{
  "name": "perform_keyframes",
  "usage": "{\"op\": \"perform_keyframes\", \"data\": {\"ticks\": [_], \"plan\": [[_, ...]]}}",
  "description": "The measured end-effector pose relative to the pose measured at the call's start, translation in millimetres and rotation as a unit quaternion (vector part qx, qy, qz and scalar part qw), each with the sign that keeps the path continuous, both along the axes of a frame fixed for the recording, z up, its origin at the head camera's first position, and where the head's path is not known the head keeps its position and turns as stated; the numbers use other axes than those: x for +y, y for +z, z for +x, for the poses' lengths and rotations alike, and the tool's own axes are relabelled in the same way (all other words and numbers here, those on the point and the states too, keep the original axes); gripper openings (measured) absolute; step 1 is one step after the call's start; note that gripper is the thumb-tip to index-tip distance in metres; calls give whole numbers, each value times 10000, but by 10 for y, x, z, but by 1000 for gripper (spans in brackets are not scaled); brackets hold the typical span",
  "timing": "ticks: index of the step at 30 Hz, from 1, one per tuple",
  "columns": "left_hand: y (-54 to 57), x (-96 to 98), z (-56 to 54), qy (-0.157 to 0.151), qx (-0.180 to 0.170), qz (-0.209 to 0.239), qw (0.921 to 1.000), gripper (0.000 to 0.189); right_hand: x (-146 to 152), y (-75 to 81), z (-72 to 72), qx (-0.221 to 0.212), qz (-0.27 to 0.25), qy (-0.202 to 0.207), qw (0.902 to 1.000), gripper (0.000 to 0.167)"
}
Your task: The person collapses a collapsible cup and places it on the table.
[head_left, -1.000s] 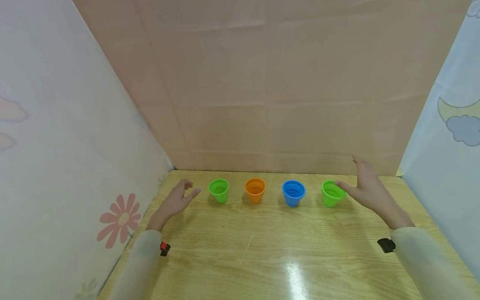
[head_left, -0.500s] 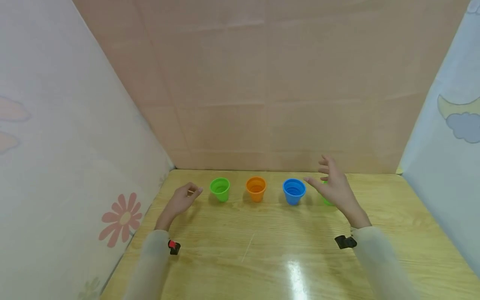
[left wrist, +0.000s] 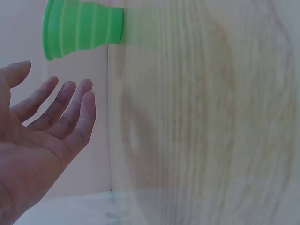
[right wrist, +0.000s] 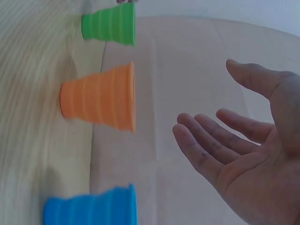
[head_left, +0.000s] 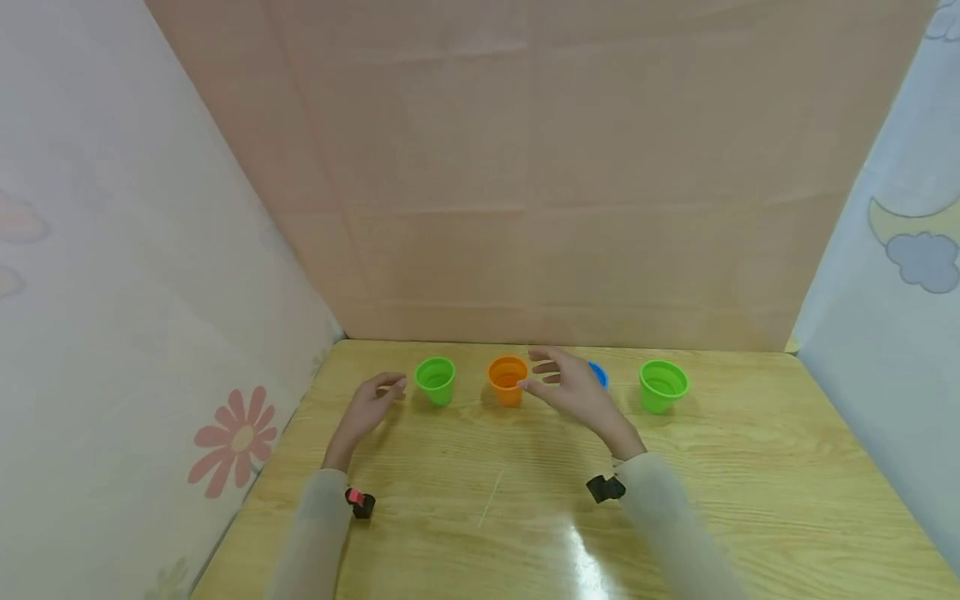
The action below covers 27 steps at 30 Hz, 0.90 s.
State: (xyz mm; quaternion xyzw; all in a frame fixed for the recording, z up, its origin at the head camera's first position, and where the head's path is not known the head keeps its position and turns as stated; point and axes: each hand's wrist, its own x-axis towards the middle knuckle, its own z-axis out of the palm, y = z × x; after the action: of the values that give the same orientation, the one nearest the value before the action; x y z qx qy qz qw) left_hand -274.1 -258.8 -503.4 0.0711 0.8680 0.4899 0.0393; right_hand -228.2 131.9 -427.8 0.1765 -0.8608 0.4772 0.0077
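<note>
Along the back of the wooden table stands a row of ribbed cups: a green cup point(head_left: 436, 382) at the left, an orange cup point(head_left: 507, 381), a blue cup point(head_left: 599, 374) and another green cup point(head_left: 663, 387) at the right. My left hand point(head_left: 369, 406) hovers just left of the left green cup point(left wrist: 84, 27), fingers loosely bent, holding nothing. Between the orange cup point(right wrist: 99, 97) and the blue cup point(right wrist: 93, 207), my right hand point(head_left: 572, 389) hangs with fingers spread and thumb near the orange rim. In the head view it hides most of the blue cup.
The wooden table point(head_left: 420, 500) ends at a beige backdrop point(head_left: 450, 208) behind the cups. A white sheet with a red flower point(head_left: 242, 437) closes the left side, and one with a moon and cloud point(head_left: 922, 258) the right. Black bands sit on both sleeves.
My right hand has swept left from the right green cup, past the blue cup, to beside the orange cup. The left hand has shifted slightly right. All the cups stay in place.
</note>
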Motion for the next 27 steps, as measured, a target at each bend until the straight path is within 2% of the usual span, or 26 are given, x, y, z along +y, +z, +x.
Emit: {"op": "perform_keyframes", "data": {"ticks": [4, 7, 13, 18, 22, 27], "plan": [[-28, 27, -24, -94, 5, 236, 9997, 56, -193, -79, -20, -130, -68, 165, 9998, 59], [-57, 39, -38, -101, -124, 419, 9990, 55, -347, -141, -44, -209, -94, 216, 9995, 60], [-130, 45, -54, -209, -642, 798, 9945, 56, -650, -289, -122, -326, -141, 267, 9990, 64], [-190, 41, -77, -516, -778, 724, 9930, 65, -825, -438, -194, -385, -320, 241, 9985, 67], [-218, 27, -128, -749, -813, 629, 9919, 65, -939, -523, -221, -424, -220, 295, 9984, 63], [-174, 32, -197, -956, -819, 508, 9907, 66, -1087, -612, -244, -374, -153, 363, 9985, 64]]}}
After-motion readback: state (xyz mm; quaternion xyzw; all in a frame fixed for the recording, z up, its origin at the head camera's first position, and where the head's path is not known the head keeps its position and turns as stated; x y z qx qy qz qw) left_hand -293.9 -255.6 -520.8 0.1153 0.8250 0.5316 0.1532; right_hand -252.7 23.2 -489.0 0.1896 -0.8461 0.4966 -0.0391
